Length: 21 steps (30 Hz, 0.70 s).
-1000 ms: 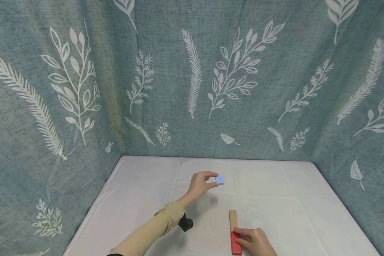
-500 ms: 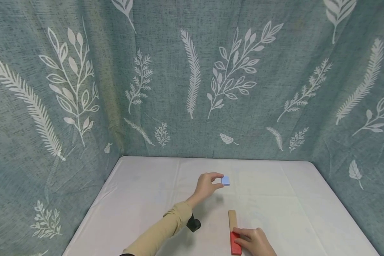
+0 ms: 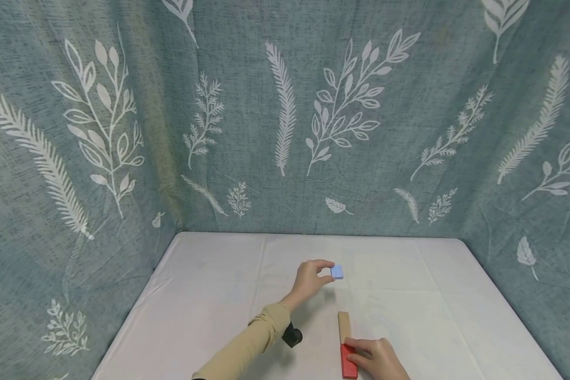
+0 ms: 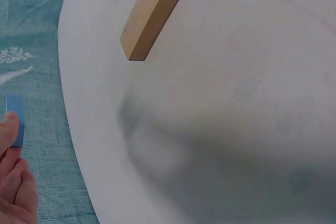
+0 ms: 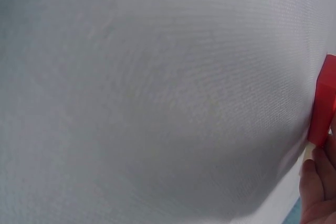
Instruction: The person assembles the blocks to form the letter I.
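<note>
My left hand (image 3: 309, 279) pinches a small blue block (image 3: 337, 272) between thumb and fingertips. Its shadow falls apart from it on the cloth, so the block is held above the table. Nearer to me, my right hand (image 3: 380, 358) grips a long red block (image 3: 348, 364) lying on the table, its fingers near the block's far end. A plain wooden block (image 3: 344, 324) lies in line beyond the red one, and their ends appear to meet. The left wrist view shows the wooden block (image 4: 152, 19) and the blue block (image 4: 17, 106); the right wrist view catches the red block (image 5: 321, 108) at its edge.
A white cloth (image 3: 408, 316) covers the table. Green curtains (image 3: 285, 200) with white leaf prints stand behind it and at both sides. A black wrist device (image 3: 292, 336) sticks out beneath the left sleeve.
My left hand has carried the blue block to the right, and lately slightly nearer to me. The right hand, red block and wooden block stay put.
</note>
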Tool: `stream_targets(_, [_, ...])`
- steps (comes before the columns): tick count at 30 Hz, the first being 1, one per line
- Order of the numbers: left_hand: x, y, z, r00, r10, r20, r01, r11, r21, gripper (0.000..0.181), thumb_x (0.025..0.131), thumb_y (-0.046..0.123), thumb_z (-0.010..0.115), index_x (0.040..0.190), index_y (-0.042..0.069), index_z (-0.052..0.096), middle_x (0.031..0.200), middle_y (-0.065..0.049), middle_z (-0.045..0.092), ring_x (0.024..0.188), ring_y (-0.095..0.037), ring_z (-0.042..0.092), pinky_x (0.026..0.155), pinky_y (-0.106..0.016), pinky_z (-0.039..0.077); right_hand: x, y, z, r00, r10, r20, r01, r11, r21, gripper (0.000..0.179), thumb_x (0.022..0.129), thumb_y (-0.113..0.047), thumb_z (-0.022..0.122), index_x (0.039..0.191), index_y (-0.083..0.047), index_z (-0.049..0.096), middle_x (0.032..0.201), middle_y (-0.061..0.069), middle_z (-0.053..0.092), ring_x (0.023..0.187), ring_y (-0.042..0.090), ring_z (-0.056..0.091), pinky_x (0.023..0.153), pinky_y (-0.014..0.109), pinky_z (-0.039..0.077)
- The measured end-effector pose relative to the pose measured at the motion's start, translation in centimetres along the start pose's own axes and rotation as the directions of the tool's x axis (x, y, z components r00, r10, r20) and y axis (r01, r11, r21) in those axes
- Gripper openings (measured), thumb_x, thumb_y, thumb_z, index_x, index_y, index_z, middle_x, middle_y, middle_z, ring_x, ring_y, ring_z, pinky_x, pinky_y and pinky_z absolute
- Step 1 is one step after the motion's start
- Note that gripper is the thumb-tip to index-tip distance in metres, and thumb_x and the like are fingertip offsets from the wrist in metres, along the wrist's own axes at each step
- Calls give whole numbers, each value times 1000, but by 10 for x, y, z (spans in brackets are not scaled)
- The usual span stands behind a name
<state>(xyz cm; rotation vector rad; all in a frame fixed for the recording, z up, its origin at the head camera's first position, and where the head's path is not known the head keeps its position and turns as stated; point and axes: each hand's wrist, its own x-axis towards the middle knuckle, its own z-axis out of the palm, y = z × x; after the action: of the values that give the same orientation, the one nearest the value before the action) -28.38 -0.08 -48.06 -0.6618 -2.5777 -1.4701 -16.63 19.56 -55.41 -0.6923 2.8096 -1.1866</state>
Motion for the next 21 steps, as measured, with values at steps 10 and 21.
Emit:
stream_targets(10, [-1,-14,14,1000,5,-25,-5,1000,15,28,80,5,73,107,-2,69,109,-14,71,104,-30,66,89,-40,55,-1,-2,-1,1000,23,11,-23,1000,21,36,82,-27,72,107,-1,71,103,10,73,98,15,68,75,29,60])
stream_targets(21, [-7,-20,22,999,-22,-25,22,1000,9,28,80,2,72,107,-3,69,109,-15,70,105,-31,65,89,-42,55,-2,-2,-2,998,51,30,-52,998,39,35,81,-24,72,108,0,71,104,11,72,99,13,67,76,31,59])
